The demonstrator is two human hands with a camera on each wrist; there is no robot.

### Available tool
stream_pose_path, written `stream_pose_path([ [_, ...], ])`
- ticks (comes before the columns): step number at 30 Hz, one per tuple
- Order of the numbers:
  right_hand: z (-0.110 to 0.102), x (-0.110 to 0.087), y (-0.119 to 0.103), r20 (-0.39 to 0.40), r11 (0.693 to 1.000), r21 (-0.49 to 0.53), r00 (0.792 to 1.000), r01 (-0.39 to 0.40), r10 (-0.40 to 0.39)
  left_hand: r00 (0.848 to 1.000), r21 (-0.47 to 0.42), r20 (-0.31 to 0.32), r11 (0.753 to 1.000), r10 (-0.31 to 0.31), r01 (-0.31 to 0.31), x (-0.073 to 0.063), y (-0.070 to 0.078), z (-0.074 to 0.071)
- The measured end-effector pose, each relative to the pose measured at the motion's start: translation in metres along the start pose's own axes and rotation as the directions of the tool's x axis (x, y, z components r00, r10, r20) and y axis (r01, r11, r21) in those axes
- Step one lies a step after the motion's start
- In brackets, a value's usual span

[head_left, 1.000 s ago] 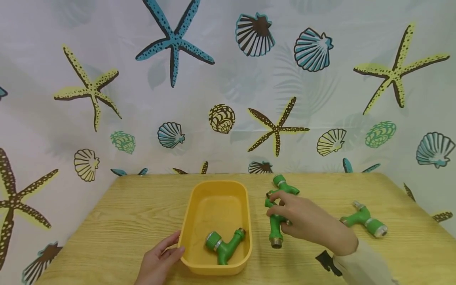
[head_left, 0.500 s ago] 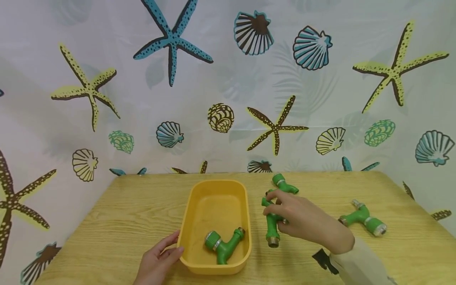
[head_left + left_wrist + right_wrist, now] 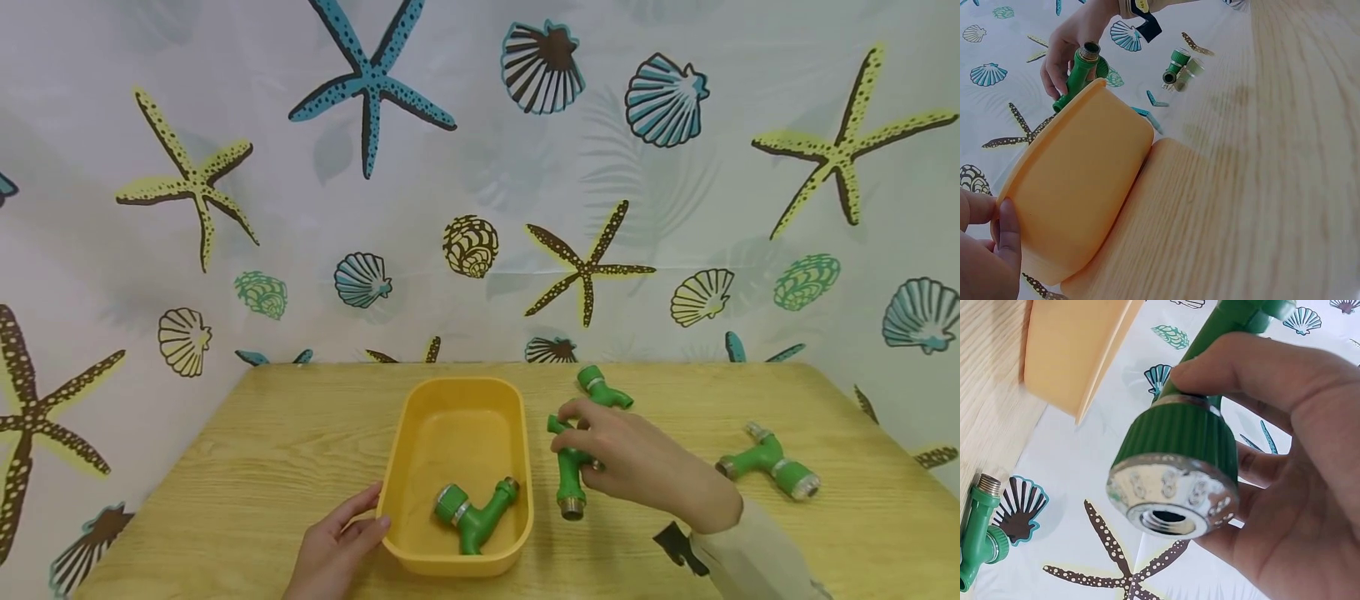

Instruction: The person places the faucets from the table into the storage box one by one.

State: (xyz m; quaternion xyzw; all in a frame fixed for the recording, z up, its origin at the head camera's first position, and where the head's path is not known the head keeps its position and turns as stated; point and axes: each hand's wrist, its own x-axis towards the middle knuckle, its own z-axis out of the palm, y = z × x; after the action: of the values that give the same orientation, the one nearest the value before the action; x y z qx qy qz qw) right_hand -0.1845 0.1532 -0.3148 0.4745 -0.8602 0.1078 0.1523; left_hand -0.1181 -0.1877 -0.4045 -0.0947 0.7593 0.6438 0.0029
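Observation:
My right hand (image 3: 630, 458) grips a green tap (image 3: 570, 483) with a brass threaded end, held above the table just right of the yellow plastic tray (image 3: 393, 467). In the right wrist view, thumb and fingers are round the tap near its ribbed green and silver knob (image 3: 1172, 469). My left hand (image 3: 337, 542) pinches the tray's near left rim between thumb and fingers, also plain in the left wrist view. Inside the tray lies another green tap (image 3: 476, 517), at the near end.
On the wooden table (image 3: 285, 450) a green tap (image 3: 600, 387) lies behind my right hand, and another (image 3: 772, 462) lies to the right. A cloth backdrop (image 3: 420, 208) printed with starfish and shells stands behind and at both sides.
My right hand has moved slightly left with the tap, closer to the tray. My left hand and the tray have stayed in place.

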Motion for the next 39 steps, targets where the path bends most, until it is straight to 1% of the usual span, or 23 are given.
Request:
stream_pose_path([
  [4, 0.002, 0.003, 0.0, 0.0, 1.0, 0.013, 1.0, 0.004, -0.004, 1.0, -0.002, 0.0, 1.0, 0.014, -0.014, -0.001, 0.001, 0.001],
  [9, 0.003, 0.008, -0.002, 0.022, 1.0, 0.015, 1.0, 0.001, -0.001, 0.999, -0.023, 0.004, 0.999, 0.038, -0.038, 0.0, 0.001, 0.002],
  [14, 0.003, 0.012, -0.003, 0.037, 1.0, 0.018, 0.999, 0.011, -0.012, 0.999, -0.037, 0.013, 0.998, 0.042, -0.042, 0.0, 0.0, 0.002],
  [22, 0.004, 0.016, -0.004, 0.012, 0.999, 0.016, 0.999, 0.044, -0.044, 1.0, -0.025, 0.007, 0.999, 0.023, -0.023, 0.0, 0.0, 0.002],
  [32, 0.006, 0.021, -0.007, 0.023, 0.999, 0.02, 0.999, 0.037, -0.037, 1.0, -0.007, -0.001, 1.0, 0.003, -0.003, 0.0, 0.0, 0.001],
  [36, 0.009, 0.025, -0.009, 0.019, 0.999, 0.011, 0.999, 0.041, -0.041, 1.0, -0.012, -0.001, 1.0, 0.004, -0.004, 0.0, 0.0, 0.001],
  [39, 0.01, 0.029, -0.011, 0.03, 0.999, 0.015, 0.999, 0.034, -0.035, 1.0, -0.015, -0.002, 1.0, 0.011, -0.011, -0.001, 0.0, 0.0],
])
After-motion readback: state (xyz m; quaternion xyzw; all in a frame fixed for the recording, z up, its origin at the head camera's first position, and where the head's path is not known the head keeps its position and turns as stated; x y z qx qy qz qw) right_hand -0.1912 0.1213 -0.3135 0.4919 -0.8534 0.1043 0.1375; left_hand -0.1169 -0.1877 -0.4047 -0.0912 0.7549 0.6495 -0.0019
